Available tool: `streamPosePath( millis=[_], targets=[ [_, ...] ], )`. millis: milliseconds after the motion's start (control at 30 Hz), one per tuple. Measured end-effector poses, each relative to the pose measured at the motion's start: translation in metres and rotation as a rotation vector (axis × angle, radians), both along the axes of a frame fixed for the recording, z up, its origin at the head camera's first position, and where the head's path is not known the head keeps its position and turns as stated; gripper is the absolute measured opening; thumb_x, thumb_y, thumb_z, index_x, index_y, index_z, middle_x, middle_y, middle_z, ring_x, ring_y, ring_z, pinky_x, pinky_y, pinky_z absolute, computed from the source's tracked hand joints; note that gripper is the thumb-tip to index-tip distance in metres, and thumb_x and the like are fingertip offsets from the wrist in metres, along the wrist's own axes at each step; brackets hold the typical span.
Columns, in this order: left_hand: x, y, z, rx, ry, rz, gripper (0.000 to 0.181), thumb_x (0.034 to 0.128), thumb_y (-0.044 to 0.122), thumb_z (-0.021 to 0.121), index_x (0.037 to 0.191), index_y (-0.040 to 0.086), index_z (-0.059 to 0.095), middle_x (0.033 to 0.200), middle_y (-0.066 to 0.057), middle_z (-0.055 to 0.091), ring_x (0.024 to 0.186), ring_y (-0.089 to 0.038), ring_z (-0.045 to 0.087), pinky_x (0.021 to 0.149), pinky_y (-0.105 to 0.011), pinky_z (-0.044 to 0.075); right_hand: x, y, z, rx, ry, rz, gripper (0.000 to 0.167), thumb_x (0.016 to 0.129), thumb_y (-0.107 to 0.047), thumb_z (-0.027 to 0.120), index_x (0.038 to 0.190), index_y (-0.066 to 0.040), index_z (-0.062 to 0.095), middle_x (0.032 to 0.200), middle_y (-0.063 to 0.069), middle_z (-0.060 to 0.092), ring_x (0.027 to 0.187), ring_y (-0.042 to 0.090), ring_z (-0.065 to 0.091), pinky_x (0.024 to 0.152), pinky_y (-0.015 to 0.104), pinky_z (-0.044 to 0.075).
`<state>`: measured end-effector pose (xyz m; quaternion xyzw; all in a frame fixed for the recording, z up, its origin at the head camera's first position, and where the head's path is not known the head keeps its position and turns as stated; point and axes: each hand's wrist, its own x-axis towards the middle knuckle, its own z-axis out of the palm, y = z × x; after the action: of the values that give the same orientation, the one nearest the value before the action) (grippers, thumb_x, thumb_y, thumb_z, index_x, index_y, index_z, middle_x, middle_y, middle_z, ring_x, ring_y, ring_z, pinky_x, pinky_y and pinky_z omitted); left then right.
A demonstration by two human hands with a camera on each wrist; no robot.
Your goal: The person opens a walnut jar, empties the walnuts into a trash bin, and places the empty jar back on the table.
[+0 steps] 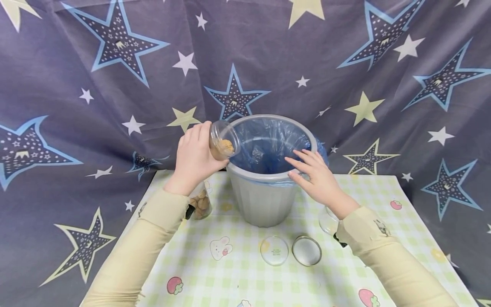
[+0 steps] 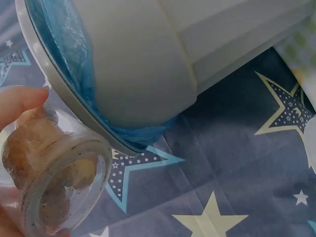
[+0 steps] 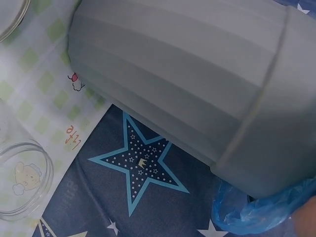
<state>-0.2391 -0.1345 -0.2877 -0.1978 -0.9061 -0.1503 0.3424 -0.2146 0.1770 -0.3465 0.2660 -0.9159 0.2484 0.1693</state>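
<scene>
My left hand point(image 1: 196, 154) grips a clear jar point(image 1: 220, 128) tilted sideways at the left rim of a grey bin point(image 1: 264, 200). Brown, walnut-like pieces point(image 1: 226, 147) lie inside the jar; the left wrist view shows the jar's base point(image 2: 69, 182) and the fingers round it. A blue bag point(image 1: 268, 145) lines the bin and folds over its rim. The right hand point(image 1: 316, 177) is over the bin's right front rim, fingers spread and holding nothing; whether it touches the rim is unclear. In the right wrist view only a bit of that hand point(image 3: 305, 217) shows, beside the blue bag point(image 3: 256, 212).
A second jar with brown pieces point(image 1: 201, 204) stands on the table left of the bin, partly behind my left wrist. In front of the bin lie a clear lid point(image 1: 274, 250) and a metal-rimmed lid point(image 1: 306, 250). An empty clear jar point(image 1: 328, 221) is by my right wrist. A star-patterned cloth point(image 1: 268, 51) hangs behind.
</scene>
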Motion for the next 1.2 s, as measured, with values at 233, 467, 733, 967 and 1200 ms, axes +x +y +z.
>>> streamPosePath(
  millis=[233,467,733,967,1200],
  targets=[
    [-0.006,0.002,0.001,-0.101,0.037,0.027,0.090,0.0562,0.029,0.086,0.130,-0.002,0.045,0.120,-0.022,0.054,0.109,-0.041,0.050,0.090,-0.054,0.043,-0.002,-0.001,-0.003,-0.013,0.020,-0.003,0.043,0.095,-0.031,0.055,0.135,-0.014,0.054,0.145,0.018,0.043,0.138,0.038,0.029,0.116,0.057,0.009],
    [-0.009,0.008,0.003,-0.153,0.075,0.003,0.088,0.0561,0.025,0.085,0.130,-0.001,0.046,0.118,-0.021,0.054,0.108,-0.040,0.051,0.093,-0.053,0.041,-0.001,-0.001,-0.003,-0.013,0.003,-0.002,0.044,0.095,-0.031,0.055,0.136,-0.015,0.053,0.146,0.016,0.041,0.139,0.037,0.028,0.116,0.057,0.009],
    [-0.013,0.014,0.002,-0.202,0.153,-0.067,0.088,0.0524,0.019,0.087,0.129,0.000,0.048,0.118,-0.021,0.053,0.109,-0.039,0.050,0.097,-0.050,0.040,-0.001,-0.001,-0.002,-0.013,0.003,-0.002,0.044,0.095,-0.031,0.055,0.136,-0.015,0.053,0.146,0.015,0.041,0.139,0.038,0.028,0.116,0.057,0.009],
    [-0.012,0.020,0.004,-0.272,0.258,-0.090,0.082,0.0515,0.011,0.083,0.125,0.000,0.049,0.116,-0.022,0.055,0.107,-0.038,0.051,0.097,-0.049,0.040,-0.001,-0.002,0.000,-0.017,0.014,-0.002,0.043,0.095,-0.030,0.056,0.135,-0.013,0.054,0.145,0.017,0.042,0.138,0.038,0.029,0.116,0.058,0.009],
    [-0.010,0.023,0.002,-0.280,0.275,-0.098,0.079,0.0516,0.007,0.081,0.123,0.001,0.049,0.115,-0.021,0.055,0.106,-0.037,0.051,0.098,-0.048,0.040,0.001,0.000,-0.001,-0.008,-0.002,-0.001,0.044,0.095,-0.030,0.055,0.136,-0.013,0.053,0.146,0.017,0.041,0.139,0.038,0.027,0.116,0.058,0.008]
  ],
)
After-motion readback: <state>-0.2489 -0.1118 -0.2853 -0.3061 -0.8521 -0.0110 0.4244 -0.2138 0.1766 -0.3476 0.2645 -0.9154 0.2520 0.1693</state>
